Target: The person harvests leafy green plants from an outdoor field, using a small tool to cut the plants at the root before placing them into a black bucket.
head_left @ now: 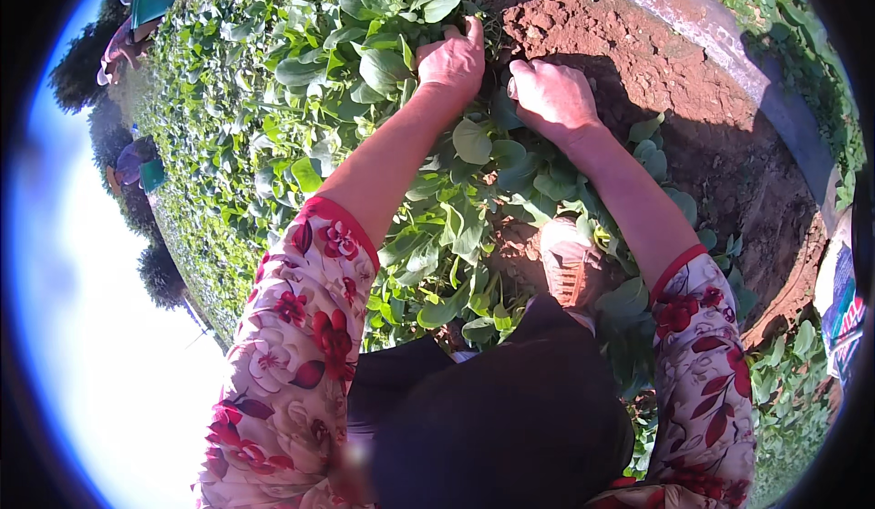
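Note:
My left hand [453, 61] is closed at the edge of a bunch of broad-leaved greens [383, 70]. The large leaves spread out to its left, and its grip on the stems is partly hidden. Just to the right, my right hand [554, 99] is curled like a fist, low over the plants beside bare soil. What it holds, if anything, is hidden inside the fingers. Shaded green leaves [519, 167] lie right below both hands.
Reddish, lumpy soil [629, 30] stretches to the right, bordered by a pale plastic sheet strip [702, 26]. A brown shoe [570, 263] stands among the plants. Dense green crop [219, 117] fills the left. People with green containers [153, 174] are at the far left. A printed bag [840, 308] lies at the right edge.

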`<state>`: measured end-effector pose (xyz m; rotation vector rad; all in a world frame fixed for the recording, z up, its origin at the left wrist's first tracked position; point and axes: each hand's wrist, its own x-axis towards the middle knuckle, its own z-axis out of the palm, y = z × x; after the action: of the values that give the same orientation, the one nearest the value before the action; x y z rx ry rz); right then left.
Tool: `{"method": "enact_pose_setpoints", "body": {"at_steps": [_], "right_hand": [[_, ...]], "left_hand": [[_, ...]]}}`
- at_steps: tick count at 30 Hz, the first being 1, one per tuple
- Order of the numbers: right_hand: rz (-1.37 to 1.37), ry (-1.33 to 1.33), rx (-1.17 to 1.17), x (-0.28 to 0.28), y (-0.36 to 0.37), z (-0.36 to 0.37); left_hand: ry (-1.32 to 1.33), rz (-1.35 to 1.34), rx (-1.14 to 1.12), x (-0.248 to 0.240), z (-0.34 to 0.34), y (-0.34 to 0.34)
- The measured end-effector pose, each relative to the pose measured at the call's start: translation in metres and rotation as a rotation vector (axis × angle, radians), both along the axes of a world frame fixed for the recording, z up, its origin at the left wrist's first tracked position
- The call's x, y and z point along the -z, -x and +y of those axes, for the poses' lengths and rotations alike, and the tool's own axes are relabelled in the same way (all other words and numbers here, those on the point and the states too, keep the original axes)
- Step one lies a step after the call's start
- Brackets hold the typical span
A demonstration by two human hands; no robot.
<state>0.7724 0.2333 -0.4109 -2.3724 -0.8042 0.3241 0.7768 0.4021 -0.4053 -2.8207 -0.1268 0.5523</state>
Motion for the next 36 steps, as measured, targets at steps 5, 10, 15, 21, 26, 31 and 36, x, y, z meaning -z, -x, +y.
{"method": "enact_pose_setpoints", "body": {"at_steps": [5,10,15,21,26,31,36], "right_hand": [[-0.143,-0.057,-0.055,0.000,0.015,0.007],[0.094,0.000,0.097,-0.022,0.024,-0.027],[0.195,-0.168,0.348,-0.028,0.044,-0.058],[0.209,-0.110,0.282,-0.012,0.016,-0.032],[0.099,-0.023,0.241,0.006,-0.009,-0.005],[0.224,-0.069,0.232,0.004,-0.014,-0.002],[0.227,-0.038,0.227,-0.010,0.007,-0.002]], "left_hand": [[-0.070,0.030,0.228,0.013,0.025,-0.012],[-0.222,0.132,0.348,0.010,0.025,-0.027],[-0.180,0.207,0.175,-0.001,0.020,-0.024],[-0.259,0.142,0.245,0.000,0.000,-0.045],[-0.215,0.165,0.096,0.009,0.005,-0.060],[-0.256,0.190,0.078,0.003,0.003,-0.062],[-0.222,0.343,0.185,-0.005,0.008,-0.064]]}}
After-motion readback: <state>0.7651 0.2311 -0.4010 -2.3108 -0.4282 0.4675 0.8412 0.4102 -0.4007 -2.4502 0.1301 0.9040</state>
